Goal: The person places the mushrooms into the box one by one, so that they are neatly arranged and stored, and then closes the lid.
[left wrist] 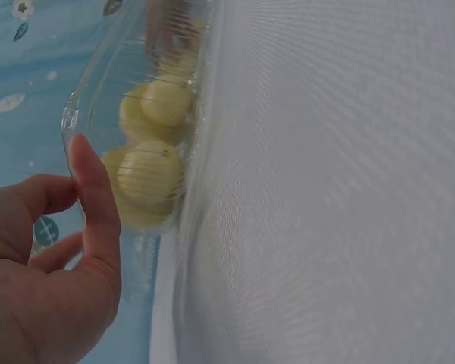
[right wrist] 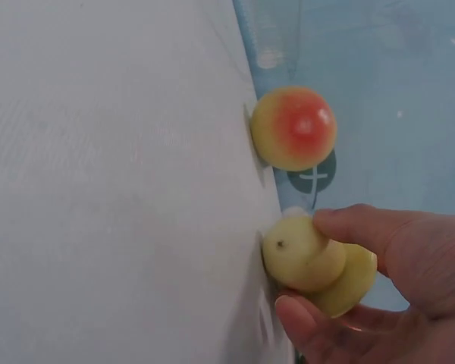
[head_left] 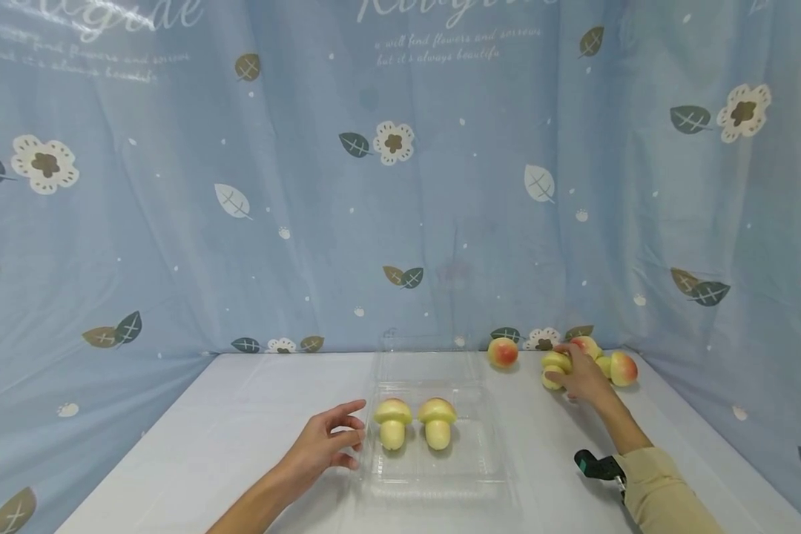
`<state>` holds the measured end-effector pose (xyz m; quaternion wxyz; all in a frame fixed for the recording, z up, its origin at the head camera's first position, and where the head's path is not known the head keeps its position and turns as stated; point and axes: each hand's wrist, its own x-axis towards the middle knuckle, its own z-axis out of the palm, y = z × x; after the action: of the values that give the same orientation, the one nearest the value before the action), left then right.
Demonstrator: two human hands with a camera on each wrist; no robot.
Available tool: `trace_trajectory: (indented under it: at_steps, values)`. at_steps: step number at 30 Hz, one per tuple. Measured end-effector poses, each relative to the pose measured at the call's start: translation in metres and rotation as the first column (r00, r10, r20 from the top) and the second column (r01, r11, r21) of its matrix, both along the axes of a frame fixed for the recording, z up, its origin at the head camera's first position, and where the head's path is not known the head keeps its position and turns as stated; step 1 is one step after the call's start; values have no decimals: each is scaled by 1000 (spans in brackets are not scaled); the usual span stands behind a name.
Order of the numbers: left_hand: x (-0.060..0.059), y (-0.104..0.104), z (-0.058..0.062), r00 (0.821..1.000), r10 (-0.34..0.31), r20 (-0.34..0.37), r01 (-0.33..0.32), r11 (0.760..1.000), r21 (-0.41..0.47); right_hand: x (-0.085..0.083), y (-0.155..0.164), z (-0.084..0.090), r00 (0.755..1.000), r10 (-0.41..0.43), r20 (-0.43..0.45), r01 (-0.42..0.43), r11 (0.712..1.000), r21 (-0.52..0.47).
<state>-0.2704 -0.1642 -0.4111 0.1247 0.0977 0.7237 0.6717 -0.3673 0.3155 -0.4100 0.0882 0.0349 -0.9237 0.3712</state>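
My right hand (head_left: 584, 378) pinches a toy mushroom (head_left: 554, 368) on the bench (head_left: 207, 437). My left hand (head_left: 323, 443), fingers relaxed, touches the clear tray (head_left: 440, 475) holding two mushrooms (head_left: 391, 423).

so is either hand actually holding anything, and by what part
The right hand pinches a toy mushroom by its stem and cap. The left hand holds nothing.

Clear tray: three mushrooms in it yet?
No. The head view shows just two mushrooms standing in the clear tray; the right hand grips another one off to the side.
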Motion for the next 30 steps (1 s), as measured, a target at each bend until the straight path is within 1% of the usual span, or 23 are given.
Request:
trace_trajectory:
  at_steps: [6, 11, 20, 27, 30]
  values:
    - [0, 0, -2, 1000, 2, 16, -2, 1000, 8, 2, 1, -3, 999, -15, 34, 16, 999, -31]
    - [-1, -1, -4, 1000, -7, 14, 7, 1000, 19, 2, 1, -2, 999, -18, 39, 19, 999, -41]
    - [-3, -1, -4, 1000, -28, 5, 28, 999, 18, 5, 2, -1, 1000, 11, 7, -11, 1000, -28]
    - [-3, -2, -5, 999, -38, 3, 38, 999, 23, 4, 1, 0, 998, 28, -61, -28, 1000, 0]
    - [-3, -3, -5, 999, -38, 1, 38, 999, 23, 4, -1, 4, 997, 34, -69, -34, 999, 11]
